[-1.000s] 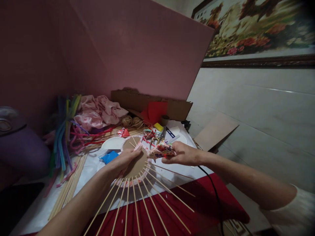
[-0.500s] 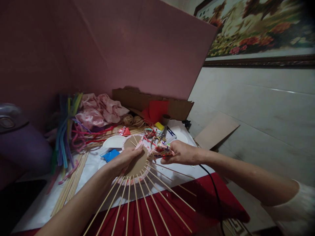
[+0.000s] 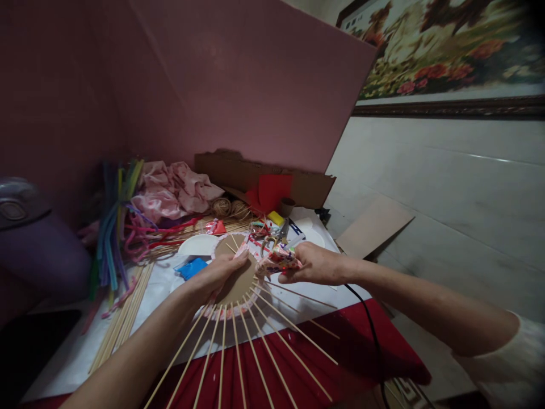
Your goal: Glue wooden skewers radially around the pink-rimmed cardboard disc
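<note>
My left hand (image 3: 225,271) grips a round cardboard disc (image 3: 243,284) with a pink-and-white edging, thumb lying on its face. Thin wooden sticks (image 3: 239,358) fan out from the disc's near and right rim toward me. In my right hand (image 3: 318,264) is a hot glue gun (image 3: 279,261) with a colourful floral pattern, its black cord (image 3: 371,329) trailing down to the right. The gun's front end is at the right rim of the disc, close to the sticks' inner ends. Whether its tip touches the disc, I cannot tell.
Behind the disc lie scissors (image 3: 269,245), a yellow block (image 3: 275,218) and balls of twine (image 3: 220,208). Pipe cleaners (image 3: 111,227), pink cloth (image 3: 174,190) and loose sticks (image 3: 123,318) are at the left. A blue packet (image 3: 192,268) is beside my left wrist.
</note>
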The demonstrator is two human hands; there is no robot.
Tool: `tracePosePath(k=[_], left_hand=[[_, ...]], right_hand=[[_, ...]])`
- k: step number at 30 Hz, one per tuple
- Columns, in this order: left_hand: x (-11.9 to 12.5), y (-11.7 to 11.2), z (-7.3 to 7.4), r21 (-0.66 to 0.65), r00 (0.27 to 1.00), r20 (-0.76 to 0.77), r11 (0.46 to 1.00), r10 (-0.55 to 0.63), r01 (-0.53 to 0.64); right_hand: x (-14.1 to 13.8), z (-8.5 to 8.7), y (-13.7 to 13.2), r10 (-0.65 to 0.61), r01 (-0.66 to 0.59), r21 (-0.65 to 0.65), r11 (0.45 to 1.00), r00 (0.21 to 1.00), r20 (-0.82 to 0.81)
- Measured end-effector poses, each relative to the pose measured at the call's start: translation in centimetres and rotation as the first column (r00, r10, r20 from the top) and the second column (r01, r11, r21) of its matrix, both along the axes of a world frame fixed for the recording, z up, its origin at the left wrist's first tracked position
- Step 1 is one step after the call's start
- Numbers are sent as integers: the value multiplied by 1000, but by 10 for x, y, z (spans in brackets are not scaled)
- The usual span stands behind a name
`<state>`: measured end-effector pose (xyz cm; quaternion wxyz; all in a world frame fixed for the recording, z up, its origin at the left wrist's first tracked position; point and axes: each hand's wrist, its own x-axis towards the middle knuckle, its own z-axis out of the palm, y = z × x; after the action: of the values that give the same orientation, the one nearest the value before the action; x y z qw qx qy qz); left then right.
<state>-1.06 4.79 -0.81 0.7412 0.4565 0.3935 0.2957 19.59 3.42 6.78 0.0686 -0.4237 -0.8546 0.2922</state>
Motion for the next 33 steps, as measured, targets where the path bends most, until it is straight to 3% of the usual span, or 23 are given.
tracePosePath(k=[14,33], left_hand=[[-1,3,-7,19,1000,-26,1000,-11,11],[1,2,-3,8,1000,-21,1000,2,-2]], right_hand=[[1,2,2,-6,6,-3,1000,1000,-19],[2,3,2,-69,69,-11,998,997,19]])
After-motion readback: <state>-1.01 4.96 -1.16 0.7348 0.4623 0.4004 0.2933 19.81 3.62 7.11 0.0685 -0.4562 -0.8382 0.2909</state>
